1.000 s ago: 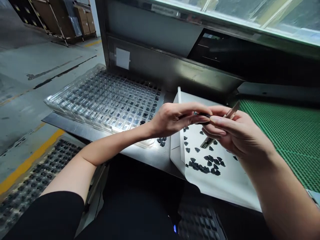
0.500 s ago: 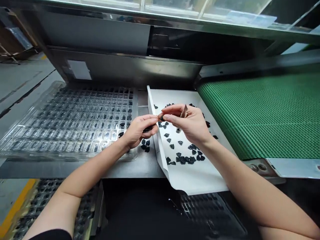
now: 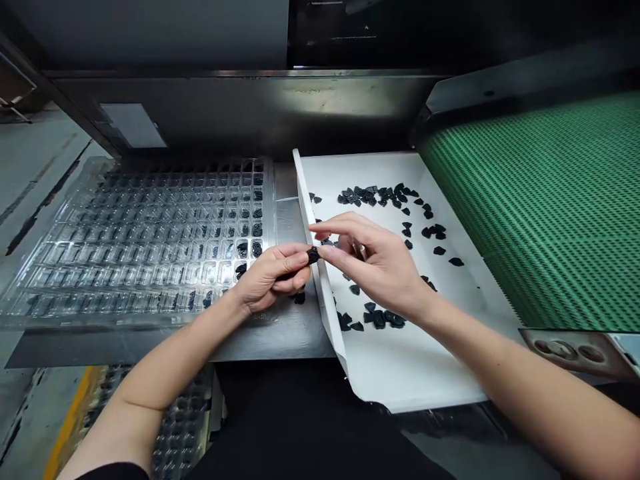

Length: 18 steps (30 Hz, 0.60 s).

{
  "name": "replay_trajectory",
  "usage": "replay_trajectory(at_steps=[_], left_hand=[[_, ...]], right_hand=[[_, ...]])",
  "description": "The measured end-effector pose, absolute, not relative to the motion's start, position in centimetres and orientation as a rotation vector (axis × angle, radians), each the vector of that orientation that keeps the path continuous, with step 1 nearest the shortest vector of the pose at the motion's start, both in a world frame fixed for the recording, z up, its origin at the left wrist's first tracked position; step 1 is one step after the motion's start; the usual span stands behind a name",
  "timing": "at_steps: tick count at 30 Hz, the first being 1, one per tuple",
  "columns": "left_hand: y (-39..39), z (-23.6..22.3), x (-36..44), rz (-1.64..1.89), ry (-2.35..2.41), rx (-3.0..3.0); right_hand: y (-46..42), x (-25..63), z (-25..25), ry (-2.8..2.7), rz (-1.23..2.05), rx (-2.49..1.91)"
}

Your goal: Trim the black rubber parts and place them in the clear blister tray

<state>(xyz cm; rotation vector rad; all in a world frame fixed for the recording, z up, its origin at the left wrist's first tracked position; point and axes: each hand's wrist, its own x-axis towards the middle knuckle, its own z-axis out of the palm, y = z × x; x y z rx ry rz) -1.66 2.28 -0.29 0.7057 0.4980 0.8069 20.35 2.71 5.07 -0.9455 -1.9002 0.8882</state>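
My left hand point(image 3: 275, 275) is closed, pinching a small black moulded piece point(image 3: 313, 255) between thumb and forefinger over the white tray's left wall. My right hand point(image 3: 377, 260) is right beside it, the thumb tip touching or nearly touching the piece. Its forefinger is stretched out above, apart from the thumb, and the other fingers curl inward. Something dark and shiny shows in that curl, too hidden to name. More rounded-triangular black pieces point(image 3: 360, 195) lie scattered in the white tray point(image 3: 405, 373) under and around my right hand.
To the left stands a clear plastic blister tray point(image 3: 150, 247) with many pockets, black pieces in its right-hand columns. A few loose pieces point(image 3: 299, 298) lie on the metal table point(image 3: 280, 343). A green conveyor belt point(image 3: 550, 213) runs at the right; a metal panel point(image 3: 260, 113) rises behind.
The view has tilted down. My right forefinger and thumb have parted, and the black piece now shows in my left fingertips. The slim metal object seen in my right hand is now mostly hidden.
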Motion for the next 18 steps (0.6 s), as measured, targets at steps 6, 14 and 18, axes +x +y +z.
replay_trajectory(at_steps=[6,14,18], left_hand=[[2.4,-0.5,-1.6,0.845,0.493,0.696],[2.0,-0.7,-1.4,0.779,0.544,0.663],[1.8,-0.8,-1.3,0.766,0.563,0.678]], right_hand=[[3.2,20.9,4.5,-2.071,0.811,-0.921],[3.5,20.8,3.5,-2.121,0.694,-0.776],[3.5,20.7,3.6,-2.090,0.707,-0.759]])
